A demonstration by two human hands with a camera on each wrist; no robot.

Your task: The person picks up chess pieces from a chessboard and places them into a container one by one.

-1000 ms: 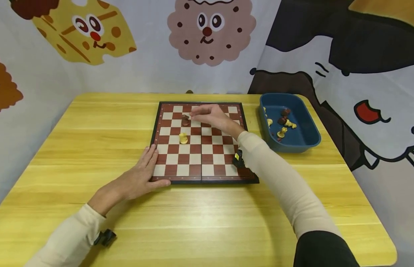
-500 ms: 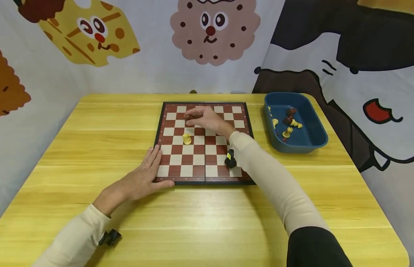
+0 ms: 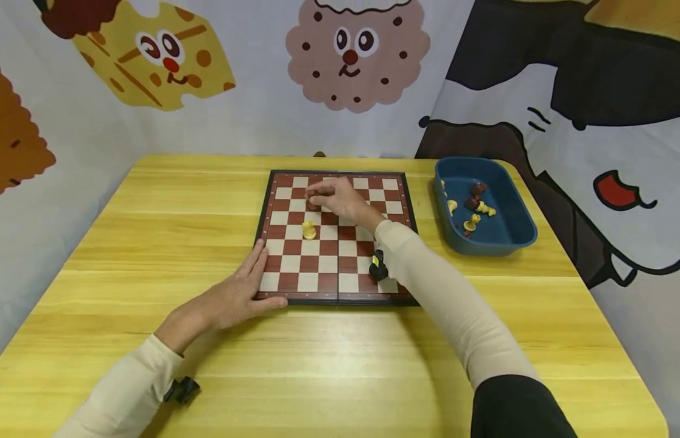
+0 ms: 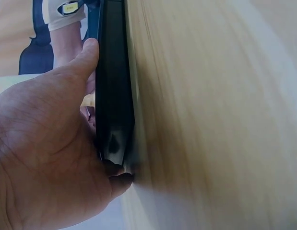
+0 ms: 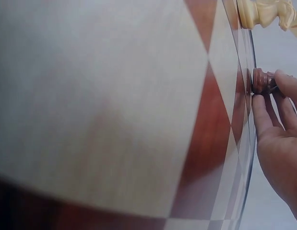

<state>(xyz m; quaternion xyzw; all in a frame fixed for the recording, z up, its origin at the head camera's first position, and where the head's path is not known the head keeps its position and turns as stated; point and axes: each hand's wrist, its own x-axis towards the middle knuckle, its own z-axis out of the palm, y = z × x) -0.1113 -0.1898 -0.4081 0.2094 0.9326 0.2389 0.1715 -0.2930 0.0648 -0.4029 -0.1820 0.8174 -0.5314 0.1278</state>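
A chessboard [image 3: 347,266] with brown and cream squares lies on the table. My right hand [image 3: 342,198] reaches over its far left part and pinches the top of a brown chess knight [image 3: 313,205] between thumb and fingers. In the right wrist view the brown knight's base [image 5: 258,81] is at the board surface, and the fingers hide its upper part. One cream knight [image 3: 309,230] stands upright on the board, nearer to me. My left hand [image 3: 230,298] rests against the board's near left corner, fingers along the left edge and thumb at the front edge.
A blue plastic bin [image 3: 490,243] stands right of the board, with several brown and cream chess pieces [image 3: 472,223] lying in it. Behind the wooden table [image 3: 340,365] hangs a white cloth [image 3: 252,131] printed with cartoon figures.
My right hand has moved slightly left, from beside the brown knight to a pinch on it. The left hand keeps its place at the board corner. The head view has shifted a little.
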